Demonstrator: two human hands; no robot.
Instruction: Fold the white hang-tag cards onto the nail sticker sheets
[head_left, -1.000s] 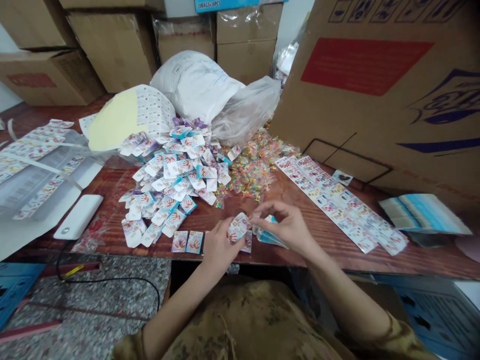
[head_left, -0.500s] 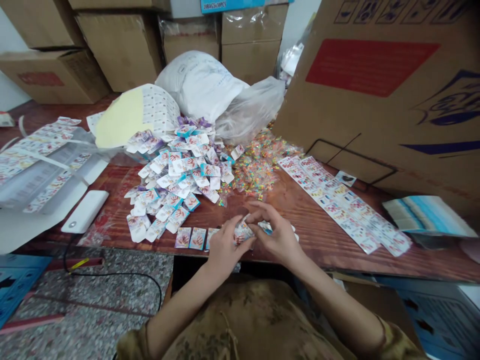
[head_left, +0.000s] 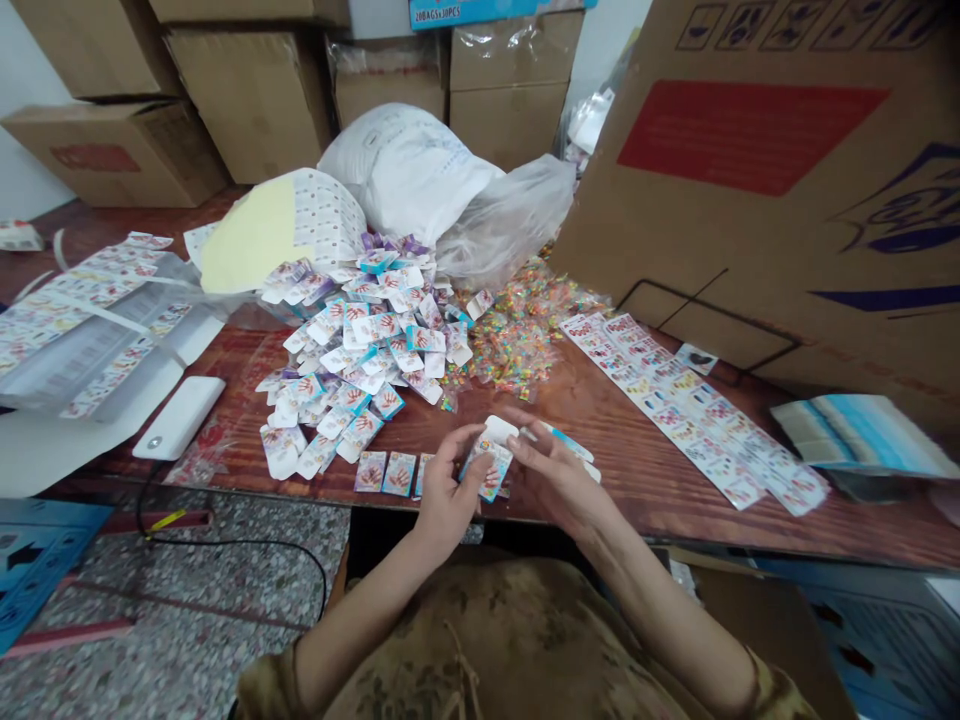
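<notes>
My left hand (head_left: 448, 487) pinches a small printed carton (head_left: 491, 472) between thumb and fingers. The carton's white top flap stands up, and a hand picture shows on its front. Close against the carton's right edge is my right hand (head_left: 559, 480), its fingers stretched and slightly blurred. Beneath and beyond the right hand lie white-and-blue flat cartons (head_left: 574, 445), partly covered. Left of my left hand, several small cartons (head_left: 400, 473) lie in a row along the table edge. A heap of similar cartons (head_left: 367, 345) is piled beyond them.
Small clear packets with colourful bits (head_left: 517, 340) spread beside the heap. Behind sit a white sack (head_left: 409, 165) and stacked cardboard boxes (head_left: 247, 100). Printed sheets (head_left: 667, 410) lie right, near a large carton (head_left: 750, 230). A white power bank (head_left: 180, 418) with a cable is left.
The carton between my hands has turned so its front and raised flap show. My right hand's fingers have spread and moved slightly off it. The camera view has shifted a little.
</notes>
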